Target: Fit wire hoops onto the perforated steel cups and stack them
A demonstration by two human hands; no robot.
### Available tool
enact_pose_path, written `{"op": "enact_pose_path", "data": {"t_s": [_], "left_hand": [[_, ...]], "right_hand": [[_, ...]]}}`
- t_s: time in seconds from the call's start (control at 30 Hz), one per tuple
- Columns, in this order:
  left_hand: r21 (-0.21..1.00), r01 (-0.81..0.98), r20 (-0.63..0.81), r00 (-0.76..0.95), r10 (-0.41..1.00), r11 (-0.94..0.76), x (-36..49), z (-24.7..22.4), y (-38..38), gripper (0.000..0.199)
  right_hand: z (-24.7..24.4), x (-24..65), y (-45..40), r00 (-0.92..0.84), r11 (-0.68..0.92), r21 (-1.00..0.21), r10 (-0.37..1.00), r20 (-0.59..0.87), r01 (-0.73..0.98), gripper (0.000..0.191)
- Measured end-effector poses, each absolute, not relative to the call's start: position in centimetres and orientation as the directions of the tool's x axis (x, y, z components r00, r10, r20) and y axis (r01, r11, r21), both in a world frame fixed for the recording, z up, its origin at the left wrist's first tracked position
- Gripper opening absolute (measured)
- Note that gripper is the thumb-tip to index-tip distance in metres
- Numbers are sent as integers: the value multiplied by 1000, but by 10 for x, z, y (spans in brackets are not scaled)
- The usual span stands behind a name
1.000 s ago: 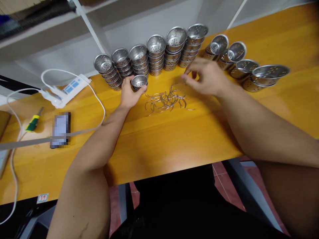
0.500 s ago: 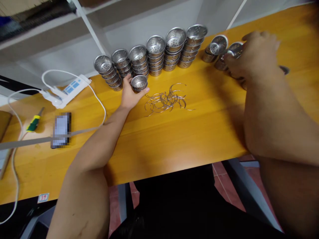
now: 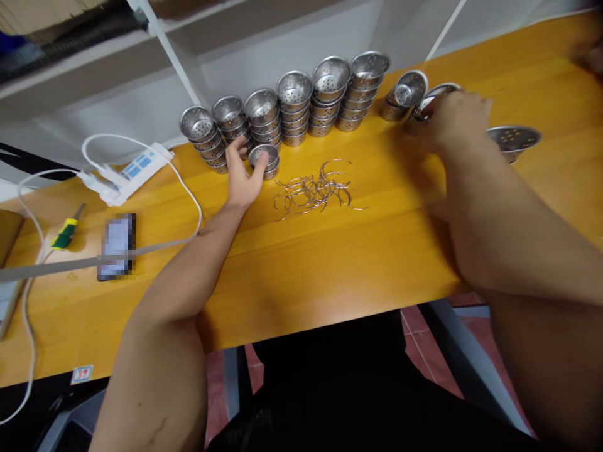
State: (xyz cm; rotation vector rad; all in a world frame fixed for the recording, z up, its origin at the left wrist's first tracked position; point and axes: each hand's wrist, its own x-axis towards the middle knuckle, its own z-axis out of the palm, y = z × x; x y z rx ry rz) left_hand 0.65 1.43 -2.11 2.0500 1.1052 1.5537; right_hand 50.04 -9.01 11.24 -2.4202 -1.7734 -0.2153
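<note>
My left hand is at a small perforated metal cup, its thumb over the rim and its other fingers along the left side. Behind it stand several stacks of similar cups in a row. My right hand, smeared by motion, closes at a tilted perforated cup and covers much of it. Left of that hand are more tilted cups; another cup shows behind my right forearm. A loose heap of thin curved metal wires lies between my hands.
On the left are a white power strip with cables, a green and yellow screwdriver and a blurred-out phone. A grey wall panel rises behind the wooden table. A dark blurred shape shows at the right edge.
My right hand has moved left and slightly down among the right-hand cups, uncovering a cup behind it. My left thumb has shifted from the small cup's right side onto its rim.
</note>
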Motion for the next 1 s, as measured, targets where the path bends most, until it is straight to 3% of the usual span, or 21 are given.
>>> {"op": "enact_pose_path", "data": {"t_s": [0.1, 0.3, 0.4, 0.47, 0.53, 0.6, 0.7, 0.83, 1.0], "left_hand": [[644, 369, 690, 97, 717, -670, 8, -21, 15, 106], [550, 398, 775, 84, 627, -734, 14, -2, 4, 100], [466, 438, 805, 151, 574, -769, 21, 20, -17, 100], [413, 429, 791, 268, 550, -803, 30, 32, -35, 100], [362, 379, 772, 391, 501, -852, 42, 38, -50, 108], [340, 325, 742, 483, 464, -882, 53, 36, -61, 117], [336, 266, 713, 555, 428, -904, 58, 26, -66, 117], [302, 201, 727, 584, 362, -932, 49, 15, -60, 103], [320, 223, 684, 617, 388, -921, 50, 19, -59, 99]], "right_hand": [[125, 482, -93, 471, -455, -123, 866, 168, 882, 40], [142, 475, -106, 431, -323, -322, 827, 361, 890, 36], [143, 479, -112, 271, -50, -359, 754, 599, 932, 31], [138, 467, -119, 34, 272, -279, 656, 754, 921, 23], [128, 437, -130, -209, 581, -119, 465, 860, 805, 21], [113, 396, -142, -394, 793, -54, 359, 846, 607, 25], [84, 340, -156, -510, 869, -47, 331, 794, 492, 27], [59, 314, -158, -541, 891, -294, 445, 713, 345, 35], [68, 331, -154, -552, 852, -413, 522, 650, 320, 30]]}}
